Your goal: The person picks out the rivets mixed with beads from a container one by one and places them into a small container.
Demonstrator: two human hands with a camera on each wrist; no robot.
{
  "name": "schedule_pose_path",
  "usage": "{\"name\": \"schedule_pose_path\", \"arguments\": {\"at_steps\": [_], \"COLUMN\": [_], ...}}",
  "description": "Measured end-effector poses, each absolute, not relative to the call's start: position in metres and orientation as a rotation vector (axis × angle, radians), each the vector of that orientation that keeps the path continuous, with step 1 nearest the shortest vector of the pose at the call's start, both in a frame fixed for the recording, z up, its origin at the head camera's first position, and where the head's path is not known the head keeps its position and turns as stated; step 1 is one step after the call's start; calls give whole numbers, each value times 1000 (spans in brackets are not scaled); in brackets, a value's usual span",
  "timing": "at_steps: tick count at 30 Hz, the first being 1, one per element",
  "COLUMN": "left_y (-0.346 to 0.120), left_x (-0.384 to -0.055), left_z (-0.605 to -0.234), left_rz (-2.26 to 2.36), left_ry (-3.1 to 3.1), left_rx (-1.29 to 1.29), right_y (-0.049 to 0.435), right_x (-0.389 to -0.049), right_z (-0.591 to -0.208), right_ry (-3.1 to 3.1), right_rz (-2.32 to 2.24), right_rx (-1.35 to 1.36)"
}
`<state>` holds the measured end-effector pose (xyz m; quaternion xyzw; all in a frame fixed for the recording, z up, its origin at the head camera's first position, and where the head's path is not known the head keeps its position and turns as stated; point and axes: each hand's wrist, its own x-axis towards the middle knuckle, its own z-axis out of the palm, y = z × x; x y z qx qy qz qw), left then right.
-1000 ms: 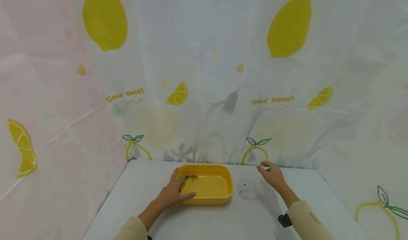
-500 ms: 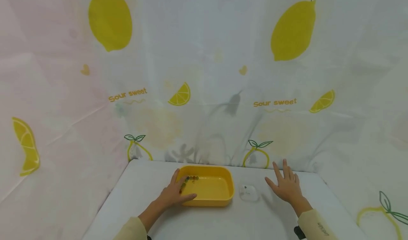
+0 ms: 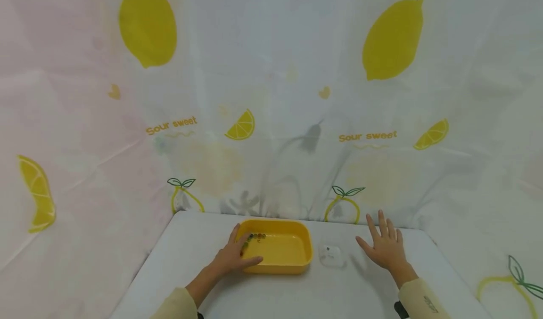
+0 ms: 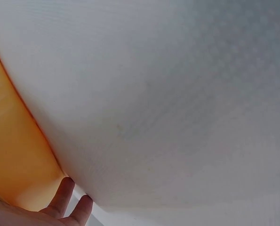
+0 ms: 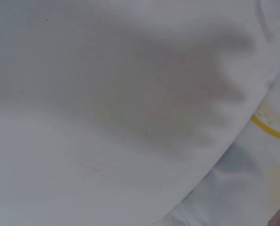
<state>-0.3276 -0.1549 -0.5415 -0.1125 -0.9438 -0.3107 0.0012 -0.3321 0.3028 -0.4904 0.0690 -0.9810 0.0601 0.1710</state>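
My left hand [image 3: 231, 256] rests on the left end of a yellow plastic tray [image 3: 302, 266]. Its fingers are spread over the left rim, and the thumb stretches along the front rim. In the left wrist view, two fingertips [image 4: 68, 181] lie at the outside of the tray wall. Inside the tray, small round coloured beads [image 3: 259, 236] line up along the back and left sides, partly hidden by the hand. My right hand [image 3: 387, 250] hovers over the table with fingers straight and spread, holding nothing. Between it and the tray sits a small clear container [image 3: 332, 257] with a tiny dark item.
A white table [image 3: 288, 298] carries everything. Behind it hangs a pale lemon-print cloth [image 3: 292, 168], which also covers both sides. The right hand's shadow falls on the tabletop in the right wrist view.
My right hand, earlier with fingers bent together above the clear container, has moved right and spread its fingers. The left hand stays on the tray. The head view has shifted slightly.
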Motion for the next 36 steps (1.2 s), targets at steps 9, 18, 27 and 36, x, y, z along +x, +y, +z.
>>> {"name": "schedule_pose_path", "arguments": {"at_steps": [9,18,27,36], "left_y": [-151,-149,-151,-154], "left_x": [-330,-318,-317,-325], "left_z": [-540,-547,-550,-544], "left_rz": [-941,-992,-965,-957], "left_ry": [-2973,-2999,-2981,-2953], "left_rx": [-346,-352,-358,-362], "right_y": [301,301,301,302], "right_x": [-333,-321,-324,-330], "right_z": [-486,-497,-501,-496], "right_ry": [-2786,-2761,-2767,-2763], "right_rz": [166,100,129,180], "right_rx": [210,247,248,242]}}
